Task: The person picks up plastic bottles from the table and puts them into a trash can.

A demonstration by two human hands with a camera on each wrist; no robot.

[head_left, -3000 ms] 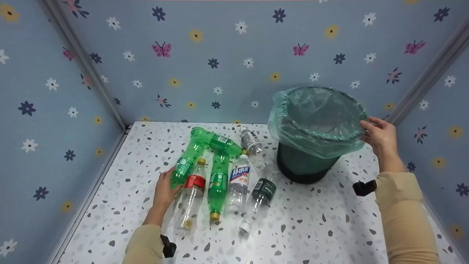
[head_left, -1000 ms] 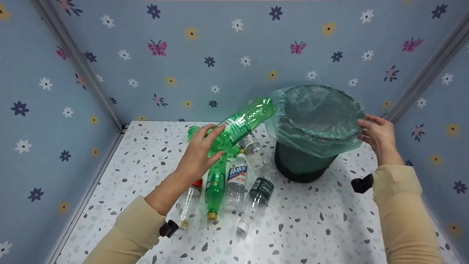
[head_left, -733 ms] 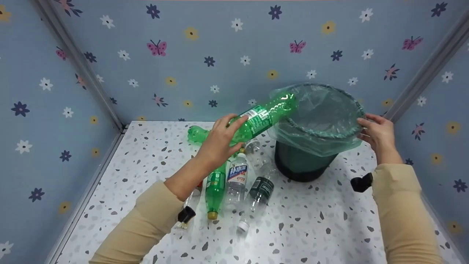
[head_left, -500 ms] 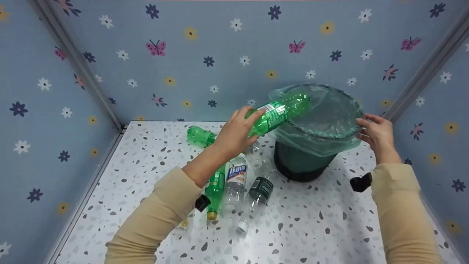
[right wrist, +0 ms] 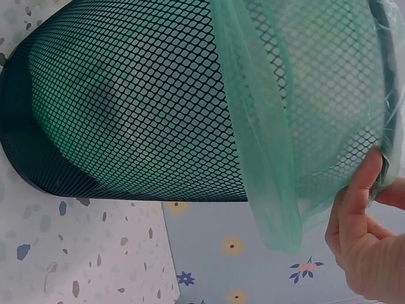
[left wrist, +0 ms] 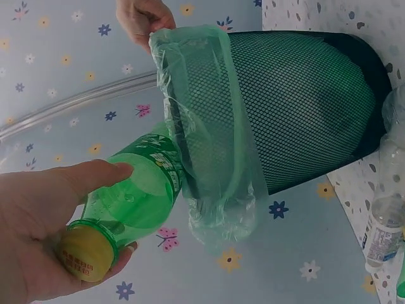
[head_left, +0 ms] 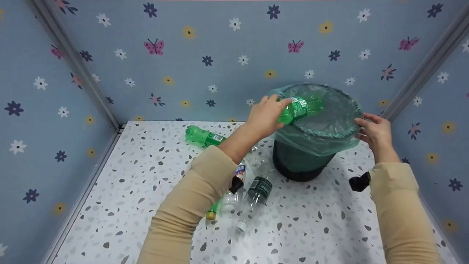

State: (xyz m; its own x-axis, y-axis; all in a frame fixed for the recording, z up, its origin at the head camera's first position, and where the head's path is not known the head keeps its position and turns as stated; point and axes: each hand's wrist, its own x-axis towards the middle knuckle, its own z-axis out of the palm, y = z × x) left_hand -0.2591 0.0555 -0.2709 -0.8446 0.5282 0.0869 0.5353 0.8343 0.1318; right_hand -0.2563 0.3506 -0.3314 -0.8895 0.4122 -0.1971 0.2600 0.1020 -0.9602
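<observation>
My left hand [head_left: 266, 114] grips a green plastic bottle [head_left: 299, 108] near its capped end, tilted with its base inside the mouth of the trash can [head_left: 298, 165]. In the left wrist view the bottle's yellow cap [left wrist: 87, 253] lies against the palm, thumb and fingers around the shoulder. The can is dark mesh, lined with a thin green bag [right wrist: 253, 126] folded over its rim. At the right side of the rim my right hand [head_left: 377, 134] pinches the rim and the bag, fingers outside in the right wrist view.
On the speckled table [head_left: 121, 190] lie another green bottle [head_left: 201, 136], a clear bottle with a dark green label [head_left: 260, 187] and a clear bottle with a white label [head_left: 231, 200]. My left forearm hides part of the bottles. Flowered panels [head_left: 220, 44] enclose the back and sides.
My left hand has picked up the green bottle from the left of the table and carried it right, its base now inside the can. The right hand stays on the rim.
</observation>
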